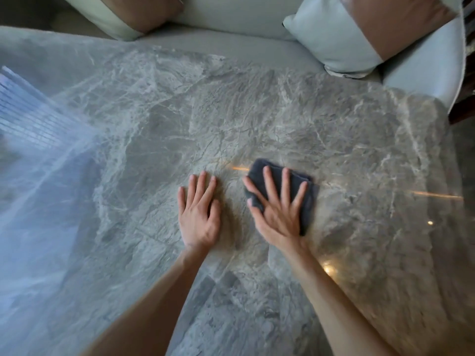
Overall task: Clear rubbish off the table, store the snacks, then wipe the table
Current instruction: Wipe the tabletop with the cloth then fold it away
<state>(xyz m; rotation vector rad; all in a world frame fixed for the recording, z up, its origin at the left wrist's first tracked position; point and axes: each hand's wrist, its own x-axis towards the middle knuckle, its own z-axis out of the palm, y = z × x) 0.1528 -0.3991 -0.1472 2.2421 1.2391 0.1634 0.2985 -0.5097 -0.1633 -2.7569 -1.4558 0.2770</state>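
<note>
A grey marble table (257, 119) fills most of the view. A folded dark grey cloth (305, 201) lies flat on it, right of centre. My right hand (279, 209) presses on the cloth with its fingers spread and straight. My left hand (199, 213) rests flat on the bare marble just left of the cloth, fingers straight, holding nothing. No rubbish or snacks show on the tabletop.
A pale sofa (246, 14) runs along the table's far edge, with one cushion (359, 34) at the back right and another cushion (126, 14) at the back left. A window's bright reflection (38, 124) glares on the table's left side. Dark furniture (462, 109) stands at the right edge.
</note>
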